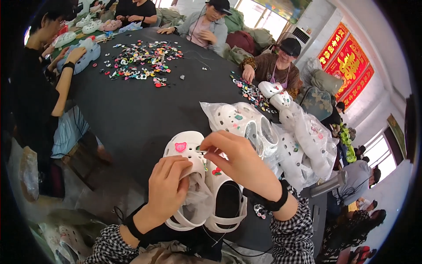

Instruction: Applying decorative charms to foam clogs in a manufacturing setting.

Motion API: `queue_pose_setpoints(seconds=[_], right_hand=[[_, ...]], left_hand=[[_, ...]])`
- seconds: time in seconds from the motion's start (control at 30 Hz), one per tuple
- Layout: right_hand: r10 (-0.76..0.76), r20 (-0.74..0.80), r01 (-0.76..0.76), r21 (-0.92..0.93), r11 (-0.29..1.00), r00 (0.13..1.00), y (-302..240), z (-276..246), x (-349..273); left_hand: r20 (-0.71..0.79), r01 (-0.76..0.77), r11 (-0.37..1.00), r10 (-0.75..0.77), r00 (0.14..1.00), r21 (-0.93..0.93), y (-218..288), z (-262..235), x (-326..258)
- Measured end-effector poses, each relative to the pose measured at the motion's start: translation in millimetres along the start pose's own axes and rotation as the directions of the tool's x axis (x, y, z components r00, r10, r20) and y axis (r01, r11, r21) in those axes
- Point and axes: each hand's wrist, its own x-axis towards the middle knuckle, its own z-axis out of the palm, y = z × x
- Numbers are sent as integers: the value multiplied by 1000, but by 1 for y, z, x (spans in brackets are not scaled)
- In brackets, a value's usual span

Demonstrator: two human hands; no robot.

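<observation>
A pair of white clog shoes lies at the near edge of the black table. My left hand grips the left clog by its upper, fingers curled over the toe part. A pink charm sits on that clog's toe, and a red charm sits on the other one. My right hand pinches a small charm against the top of the left clog. Both wrists carry black bands.
White clogs in clear plastic bags pile up to the right. A heap of colourful charms lies mid-table, a smaller one at the right. Several other people sit around the table with clogs. A chair stands at the left.
</observation>
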Motion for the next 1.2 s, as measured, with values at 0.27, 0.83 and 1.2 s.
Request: queue_pose_setpoints(seconds=[0.27, 0.83, 1.2], right_hand=[[-74, 178, 120, -265, 957, 981, 23, 24, 31], [-108, 363, 281, -468, 838, 926, 10, 24, 33], [-176, 379, 358, -486, 798, 908, 19, 42, 46]], left_hand=[[-1, 98, 973, -100, 995, -207, -8, 1, -6], [11, 124, 964, -125, 992, -233, -12, 1, -4], [-5, 113, 945, -120, 993, -307, -16, 2, -5]])
